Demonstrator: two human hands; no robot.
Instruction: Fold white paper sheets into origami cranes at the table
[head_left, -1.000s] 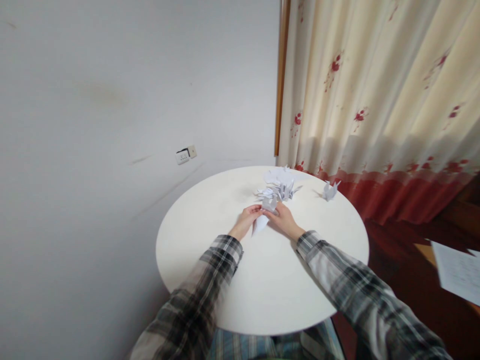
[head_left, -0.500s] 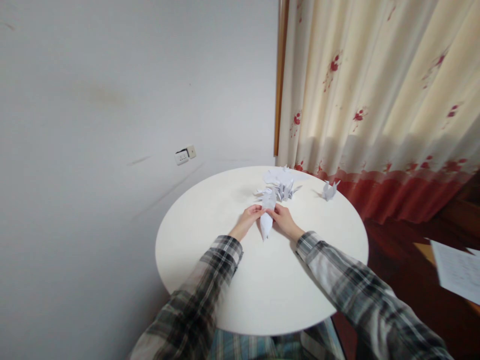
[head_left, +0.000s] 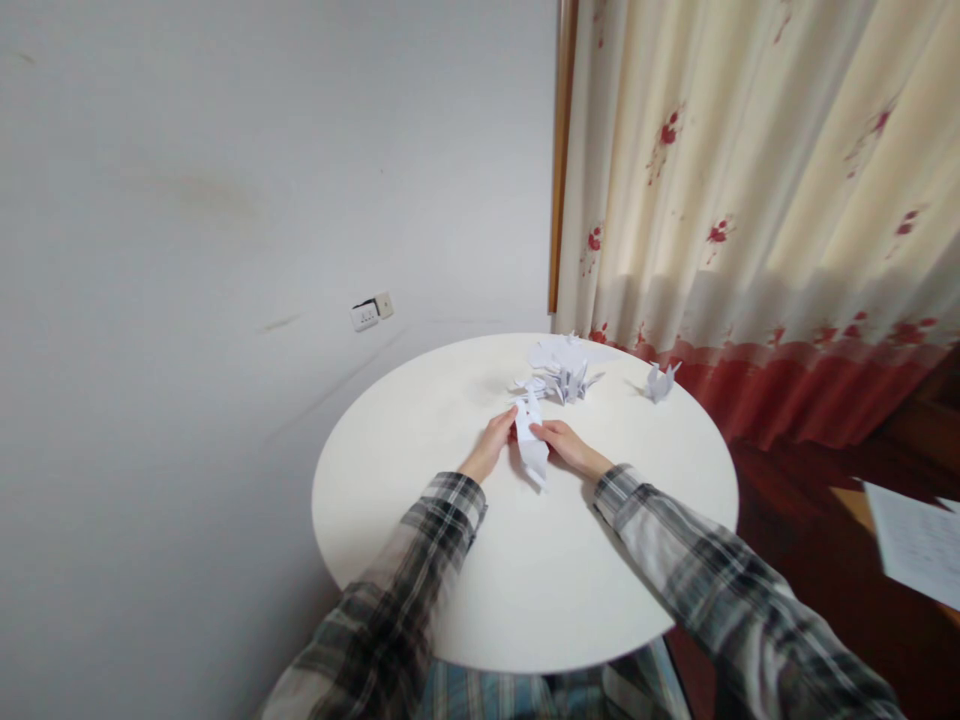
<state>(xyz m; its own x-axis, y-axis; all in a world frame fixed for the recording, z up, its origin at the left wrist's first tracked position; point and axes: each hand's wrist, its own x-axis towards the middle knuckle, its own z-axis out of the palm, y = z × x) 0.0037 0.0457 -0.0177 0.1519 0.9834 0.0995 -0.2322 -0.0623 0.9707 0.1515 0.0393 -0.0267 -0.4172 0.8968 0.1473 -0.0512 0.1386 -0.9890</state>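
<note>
Hands (head_left: 493, 445) (head_left: 570, 447) numbering 2 hold 1 folded paper (head_left: 533, 456).

The left sleeve (head_left: 405, 560), lower left of the frame, and the right sleeve (head_left: 720, 580), lower right, were long, loose and plaid in black, grey and white, ending in matching cuffs (head_left: 461, 495). Blue-and-pale striped cloth (head_left: 480, 692) showed at bottom centre.

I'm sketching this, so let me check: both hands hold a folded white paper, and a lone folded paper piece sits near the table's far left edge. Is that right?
Not quite: the head view shows the lone folded paper piece near the far right edge of the table. The left hand and right hand do hold the folded white paper.
</note>
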